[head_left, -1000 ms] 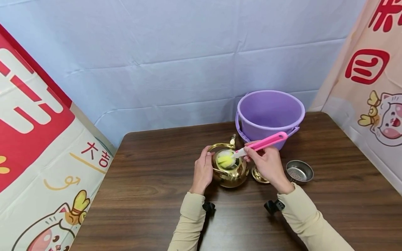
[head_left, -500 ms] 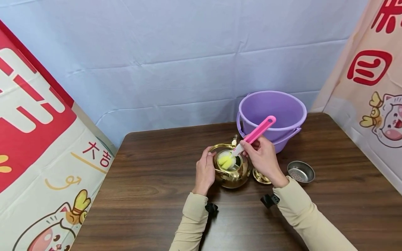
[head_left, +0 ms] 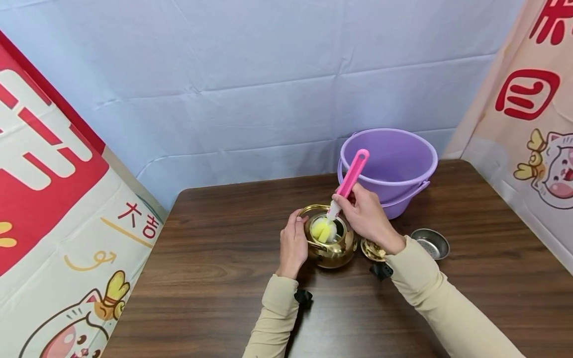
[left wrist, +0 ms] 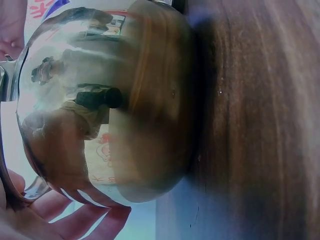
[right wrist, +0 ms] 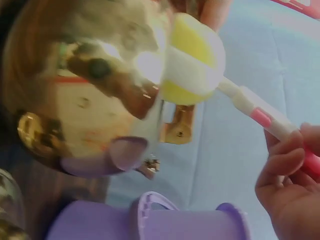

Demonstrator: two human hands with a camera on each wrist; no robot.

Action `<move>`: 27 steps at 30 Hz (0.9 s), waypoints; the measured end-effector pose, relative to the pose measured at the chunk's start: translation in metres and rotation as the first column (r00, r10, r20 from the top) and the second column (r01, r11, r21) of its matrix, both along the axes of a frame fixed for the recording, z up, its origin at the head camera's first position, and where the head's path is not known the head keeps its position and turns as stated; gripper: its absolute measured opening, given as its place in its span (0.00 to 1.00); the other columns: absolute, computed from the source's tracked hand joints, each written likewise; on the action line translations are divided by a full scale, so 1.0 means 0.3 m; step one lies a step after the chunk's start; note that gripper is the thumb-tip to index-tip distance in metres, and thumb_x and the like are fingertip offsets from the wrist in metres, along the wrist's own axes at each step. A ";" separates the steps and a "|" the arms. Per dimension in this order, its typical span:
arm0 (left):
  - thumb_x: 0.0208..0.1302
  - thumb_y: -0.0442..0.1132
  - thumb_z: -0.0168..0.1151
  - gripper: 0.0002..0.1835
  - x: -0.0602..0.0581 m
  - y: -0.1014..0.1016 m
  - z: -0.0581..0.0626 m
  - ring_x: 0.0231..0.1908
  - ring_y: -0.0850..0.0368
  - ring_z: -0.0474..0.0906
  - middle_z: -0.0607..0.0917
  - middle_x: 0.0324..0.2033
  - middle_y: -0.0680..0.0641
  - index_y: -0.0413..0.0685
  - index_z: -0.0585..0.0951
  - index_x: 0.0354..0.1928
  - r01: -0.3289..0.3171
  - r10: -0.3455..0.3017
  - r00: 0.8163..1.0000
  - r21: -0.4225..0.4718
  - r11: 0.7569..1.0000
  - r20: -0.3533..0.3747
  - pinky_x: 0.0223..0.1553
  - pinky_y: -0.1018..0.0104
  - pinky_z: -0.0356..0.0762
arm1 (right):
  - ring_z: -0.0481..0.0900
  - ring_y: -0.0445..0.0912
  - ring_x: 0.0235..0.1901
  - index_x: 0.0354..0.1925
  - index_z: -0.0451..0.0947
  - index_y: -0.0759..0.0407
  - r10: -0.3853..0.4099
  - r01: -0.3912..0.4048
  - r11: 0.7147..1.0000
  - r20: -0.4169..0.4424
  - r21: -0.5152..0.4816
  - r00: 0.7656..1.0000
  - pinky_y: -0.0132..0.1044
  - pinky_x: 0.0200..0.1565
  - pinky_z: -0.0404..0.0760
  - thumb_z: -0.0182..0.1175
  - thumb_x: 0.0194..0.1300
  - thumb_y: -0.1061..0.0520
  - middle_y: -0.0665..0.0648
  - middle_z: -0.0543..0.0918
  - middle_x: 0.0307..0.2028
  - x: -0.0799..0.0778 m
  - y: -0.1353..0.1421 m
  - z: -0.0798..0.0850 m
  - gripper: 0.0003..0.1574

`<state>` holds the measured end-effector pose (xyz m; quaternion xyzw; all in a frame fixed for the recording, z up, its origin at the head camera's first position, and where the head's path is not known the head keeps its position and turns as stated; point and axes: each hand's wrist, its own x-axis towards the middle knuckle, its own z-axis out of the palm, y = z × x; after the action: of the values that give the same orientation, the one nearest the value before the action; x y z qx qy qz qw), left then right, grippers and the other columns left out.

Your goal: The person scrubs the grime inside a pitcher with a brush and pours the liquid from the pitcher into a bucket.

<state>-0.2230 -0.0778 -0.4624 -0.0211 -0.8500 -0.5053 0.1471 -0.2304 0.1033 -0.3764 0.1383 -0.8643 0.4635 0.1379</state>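
A shiny gold kettle (head_left: 333,259) stands on the table with its lid off and its arched handle raised. My left hand (head_left: 293,246) holds it at the left; the left wrist view shows fingertips (left wrist: 82,219) against its side, near the handle's base. In my right hand (head_left: 368,214) is a sponge brush (head_left: 352,175) with a pink and white handle, gripped near the white neck. Its round yellow and white sponge head (right wrist: 195,60) sits at the kettle's mouth, partly inside the rim. The handle slants up to the right, away from me.
Right of the kettle lies a gold lid (head_left: 372,251), partly covered by my right wrist. A metal strainer (head_left: 431,243) sits farther right. Behind them stands a purple bucket (head_left: 389,185) with its handle down. Light blue cloth (head_left: 250,99) hangs behind the wooden table (head_left: 215,268).
My right hand has moved left, and the brush handle has swung from slanting right to steeper. The sponge head stays at the kettle's mouth. My left hand keeps its hold.
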 end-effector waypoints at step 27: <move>0.77 0.45 0.37 0.20 -0.005 -0.012 0.004 0.56 0.52 0.79 0.87 0.48 0.46 0.50 0.77 0.57 0.013 -0.013 1.000 -0.008 1.000 0.014 0.59 0.53 0.73 | 0.72 0.41 0.24 0.41 0.71 0.61 0.350 -0.300 0.862 -0.051 0.409 0.935 0.34 0.28 0.74 0.57 0.68 0.59 0.52 0.76 0.25 0.022 -0.050 0.127 0.07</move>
<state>-0.2245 -0.0815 -0.4610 -0.0235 -0.8528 -0.5031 0.1380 -0.2240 0.0883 -0.3384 0.3355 -0.8938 0.2866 0.0801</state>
